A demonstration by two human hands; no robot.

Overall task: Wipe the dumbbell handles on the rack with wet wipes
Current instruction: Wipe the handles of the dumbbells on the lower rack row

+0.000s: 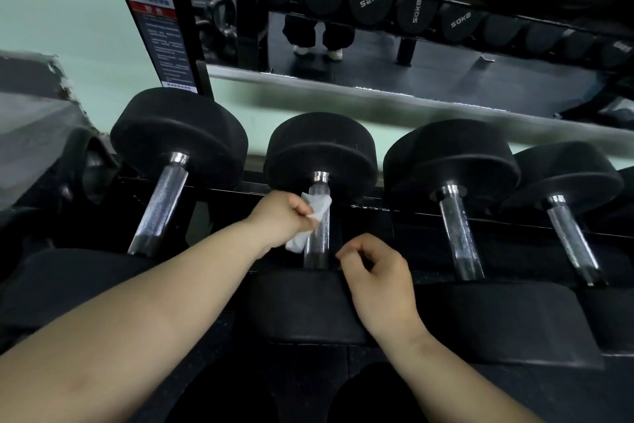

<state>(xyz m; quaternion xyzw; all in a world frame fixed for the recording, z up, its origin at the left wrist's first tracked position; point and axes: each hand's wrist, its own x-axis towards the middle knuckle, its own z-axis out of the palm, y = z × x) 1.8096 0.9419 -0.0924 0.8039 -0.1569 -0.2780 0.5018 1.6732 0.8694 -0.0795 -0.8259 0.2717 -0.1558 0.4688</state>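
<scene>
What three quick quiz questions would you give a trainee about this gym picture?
1. True or false: the right hand holds the wipe.
2. Counting the four plainly seen chrome handles from the left, which is the wipe on? A first, B second, C fourth.
3. Fill in: the dumbbell heads are ___ in colour.
Key: 1 false, the left hand grips it. 2 B, the second handle. 3 black.
</scene>
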